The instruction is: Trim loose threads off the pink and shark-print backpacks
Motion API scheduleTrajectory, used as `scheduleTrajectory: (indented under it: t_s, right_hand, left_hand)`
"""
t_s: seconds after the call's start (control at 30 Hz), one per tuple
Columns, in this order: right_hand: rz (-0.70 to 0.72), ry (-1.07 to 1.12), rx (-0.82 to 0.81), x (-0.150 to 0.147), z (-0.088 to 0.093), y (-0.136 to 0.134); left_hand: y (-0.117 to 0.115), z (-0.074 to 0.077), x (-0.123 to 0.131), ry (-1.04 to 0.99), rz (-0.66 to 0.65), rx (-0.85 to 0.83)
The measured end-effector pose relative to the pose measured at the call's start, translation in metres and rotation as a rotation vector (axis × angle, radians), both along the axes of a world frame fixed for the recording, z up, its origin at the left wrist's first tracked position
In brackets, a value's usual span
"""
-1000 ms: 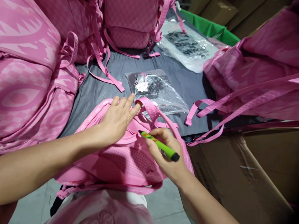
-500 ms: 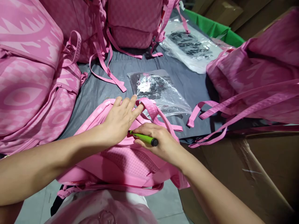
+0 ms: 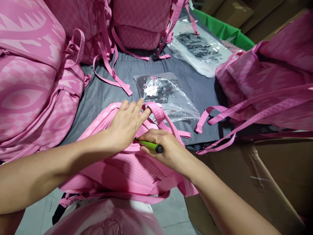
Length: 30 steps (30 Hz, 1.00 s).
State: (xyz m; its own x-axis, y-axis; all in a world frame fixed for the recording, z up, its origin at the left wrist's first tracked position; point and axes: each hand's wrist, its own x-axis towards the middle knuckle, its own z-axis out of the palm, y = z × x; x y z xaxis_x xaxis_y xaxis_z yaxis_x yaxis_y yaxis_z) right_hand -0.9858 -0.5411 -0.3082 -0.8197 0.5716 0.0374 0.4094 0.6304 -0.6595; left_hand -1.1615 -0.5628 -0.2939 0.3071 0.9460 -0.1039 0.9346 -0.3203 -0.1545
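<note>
A pink backpack (image 3: 117, 178) lies in front of me at the table's near edge, its dotted back panel facing up. My left hand (image 3: 127, 124) rests on its top part with the fingers stretched out, close to the carrying loop (image 3: 157, 112). In my right hand (image 3: 162, 145) is a green marker pen (image 3: 149, 145) with a black end. Its tip points left, down at the backpack beside my left palm; the exact contact point is hidden between my hands.
More pink backpacks stand at the left (image 3: 29, 78), at the back (image 3: 139, 23) and at the right (image 3: 271, 78). Clear plastic bags (image 3: 168, 94) lie on the grey cloth-covered table (image 3: 137, 70). A green bin (image 3: 220, 27) is behind. A cardboard box (image 3: 276, 173) stands at lower right.
The marker pen's back end has shifted very slightly left and up with my right hand. My left hand keeps its place on the backpack.
</note>
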Motion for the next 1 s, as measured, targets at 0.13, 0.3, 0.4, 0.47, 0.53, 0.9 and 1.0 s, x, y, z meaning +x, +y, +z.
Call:
scheduleTrajectory:
  t_s: [0.13, 0.3, 0.4, 0.47, 0.53, 0.9, 1.0]
  right_hand:
    - [-0.012, -0.012, 0.007, 0.0, -0.001, -0.002]
    - [-0.059, -0.098, 0.05, -0.003, 0.002, -0.008]
    - [-0.086, -0.094, 0.088, -0.004, 0.002, -0.012]
    - [-0.103, -0.076, 0.085, -0.004, 0.0, -0.015]
    - [-0.117, -0.089, 0.106, -0.003, -0.002, -0.016]
    - [-0.175, -0.032, 0.142, -0.002, -0.006, -0.024]
    - [-0.214, -0.079, 0.164, 0.001, -0.006, -0.026]
  left_hand:
    - [0.0, 0.0, 0.0, -0.003, 0.002, -0.005]
    - [0.0, 0.0, 0.001, -0.02, 0.011, 0.009]
    - [0.0, 0.0, 0.001, -0.013, 0.005, -0.006]
    - [0.0, 0.001, 0.001, -0.003, 0.001, -0.009]
    - [0.0, 0.002, 0.001, 0.004, 0.003, -0.005]
    - [-0.001, 0.001, 0.0, -0.033, -0.006, 0.002]
    - [-0.001, 0.007, -0.004, 0.001, -0.037, -0.019]
